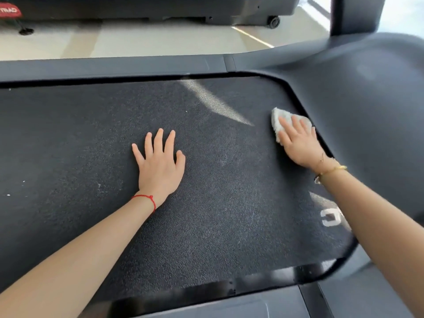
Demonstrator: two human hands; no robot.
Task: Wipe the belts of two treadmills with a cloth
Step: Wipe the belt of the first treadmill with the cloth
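A dark textured treadmill belt (68, 138) fills most of the view. My left hand (158, 164) rests flat on its middle with fingers spread and holds nothing. My right hand (298, 141) presses a small white cloth (277, 120) onto the belt at its right end, close to the curved grey motor cover (367, 106). The fingers lie straight over the cloth, which shows beyond the fingertips. A white logo (330, 218) is printed on the belt under my right forearm.
Grey side rails border the belt on the far side (114, 67) and near side (229, 306). A second treadmill's base (160, 8) with a small wheel (274, 21) stands across a strip of pale floor (137, 40). A dark upright post (358, 12) rises at top right.
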